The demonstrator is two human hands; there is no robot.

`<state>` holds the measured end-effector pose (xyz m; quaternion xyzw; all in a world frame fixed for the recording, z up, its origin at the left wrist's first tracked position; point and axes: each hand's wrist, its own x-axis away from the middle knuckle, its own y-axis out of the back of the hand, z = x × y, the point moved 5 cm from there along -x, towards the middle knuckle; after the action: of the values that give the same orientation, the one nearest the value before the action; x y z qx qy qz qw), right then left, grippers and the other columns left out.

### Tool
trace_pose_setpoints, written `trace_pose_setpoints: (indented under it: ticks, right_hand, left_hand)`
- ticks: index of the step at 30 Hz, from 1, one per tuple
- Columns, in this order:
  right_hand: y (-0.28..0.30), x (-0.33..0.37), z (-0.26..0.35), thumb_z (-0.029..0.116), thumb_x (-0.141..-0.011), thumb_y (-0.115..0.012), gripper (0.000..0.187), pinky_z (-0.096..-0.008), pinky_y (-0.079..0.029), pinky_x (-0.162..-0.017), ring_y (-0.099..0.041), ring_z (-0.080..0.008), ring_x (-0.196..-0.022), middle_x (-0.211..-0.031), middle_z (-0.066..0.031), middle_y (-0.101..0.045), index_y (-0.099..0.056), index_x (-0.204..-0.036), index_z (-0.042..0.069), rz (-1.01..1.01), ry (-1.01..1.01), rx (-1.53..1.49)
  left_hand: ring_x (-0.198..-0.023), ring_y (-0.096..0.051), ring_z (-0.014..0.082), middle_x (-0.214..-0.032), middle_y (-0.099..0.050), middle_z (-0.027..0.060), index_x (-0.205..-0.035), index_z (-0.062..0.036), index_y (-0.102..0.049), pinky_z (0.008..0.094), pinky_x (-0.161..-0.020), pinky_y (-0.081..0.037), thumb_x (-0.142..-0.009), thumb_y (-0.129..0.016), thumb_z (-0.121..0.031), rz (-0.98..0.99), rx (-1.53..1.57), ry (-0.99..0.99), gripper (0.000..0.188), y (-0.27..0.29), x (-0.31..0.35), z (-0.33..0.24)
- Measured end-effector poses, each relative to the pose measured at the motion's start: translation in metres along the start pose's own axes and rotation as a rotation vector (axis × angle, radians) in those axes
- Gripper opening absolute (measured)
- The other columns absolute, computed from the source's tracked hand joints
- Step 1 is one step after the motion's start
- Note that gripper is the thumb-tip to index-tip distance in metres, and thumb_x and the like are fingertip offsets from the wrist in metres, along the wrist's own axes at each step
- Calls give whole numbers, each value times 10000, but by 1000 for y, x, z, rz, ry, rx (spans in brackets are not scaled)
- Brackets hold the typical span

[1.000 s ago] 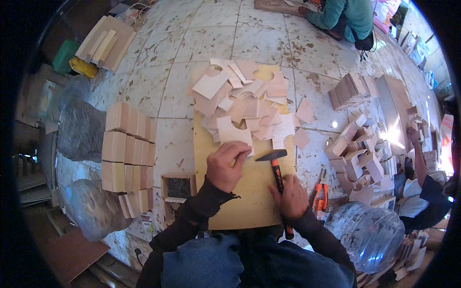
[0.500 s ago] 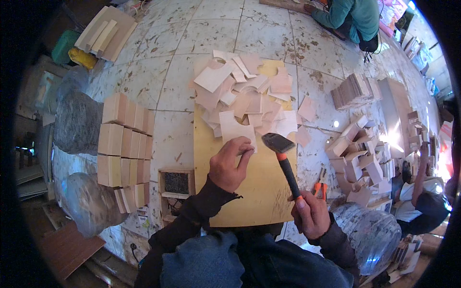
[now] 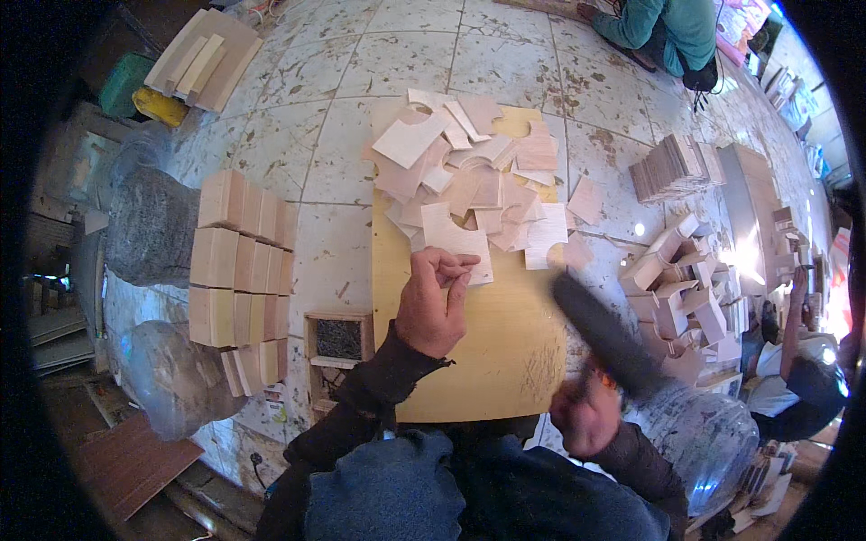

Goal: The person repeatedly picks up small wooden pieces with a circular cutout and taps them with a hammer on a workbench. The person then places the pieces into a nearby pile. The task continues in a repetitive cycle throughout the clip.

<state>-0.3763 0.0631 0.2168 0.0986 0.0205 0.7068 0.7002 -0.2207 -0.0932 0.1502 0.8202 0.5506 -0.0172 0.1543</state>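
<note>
Down by the person's left hand [image 3: 436, 302] sits a small wooden box [image 3: 338, 347] on the tiled floor [image 3: 343, 171]. It holds a dark heap of tiny things, too small to tell what. Two big clear plastic jugs stand on the left, one jug [image 3: 149, 225] above the other jug [image 3: 171, 379], and a third jug [image 3: 699, 433] lies at the lower right.

One yellow board [image 3: 492, 352] lies in front of the person. A pile of thin, pale wood pieces [image 3: 469, 180] covers its far end, too many to count. Three rows of small wood blocks [image 3: 239, 270] are stacked at the left of the board.

The left hand is curled, with its fingertips pinching the edge of one flat wood piece [image 3: 456, 239] at the near side of the pile on the board. The right hand [image 3: 586, 415] is closed tight around the handle of a hammer [image 3: 600, 334], which is a dark blur tilted up over the board's right edge.

Half a second ago the hammer head was close beside the left hand; now it has swung back to the right. The left hand has stayed in the same spot.

Another person [image 3: 667, 32] in a teal top sits at the far edge.
</note>
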Motion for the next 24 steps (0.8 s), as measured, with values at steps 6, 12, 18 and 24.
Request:
trace_pose_setpoints:
  ticks: [6,12,18,24]
  right_hand:
    - [7,14,-14,232,-1021,-441,257,-366,-473,-520,-611,-279,-524,-616,-110,-581,-551,-992,1,-106,-121,241]
    - [-2,9,-51,230,-1011,-451,232,-447,-439,-499,-580,-359,-530,-572,-154,-537,-507,-947,14,-41,-160,434]
    - [7,15,-66,275,-1019,-457,294,-441,-441,-497,-581,-369,-526,-571,-165,-545,-526,-897,16,-132,-268,467]
    - [9,25,-53,268,-1012,-471,284,-430,-465,-520,-609,-347,-532,-588,-145,-565,-549,-909,15,-122,-335,309]
  left_hand:
    - [-1059,-650,271,-1032,-608,228,-1051,-3,-326,348,-913,-531,-924,-507,82,5,36,7,237,0,-2,0]
    - [-978,-690,252,-1008,-619,189,-1047,13,-374,312,-825,-557,-906,-541,81,-49,161,51,229,1,-6,3]
    - [-1011,-674,253,-1186,-621,202,-1078,25,-506,334,-867,-552,-896,-621,55,24,283,197,218,20,-9,-7]
    - [-957,-678,234,-1048,-644,145,-1015,17,-657,326,-803,-551,-857,-654,46,-161,-49,-71,161,35,-8,-29]
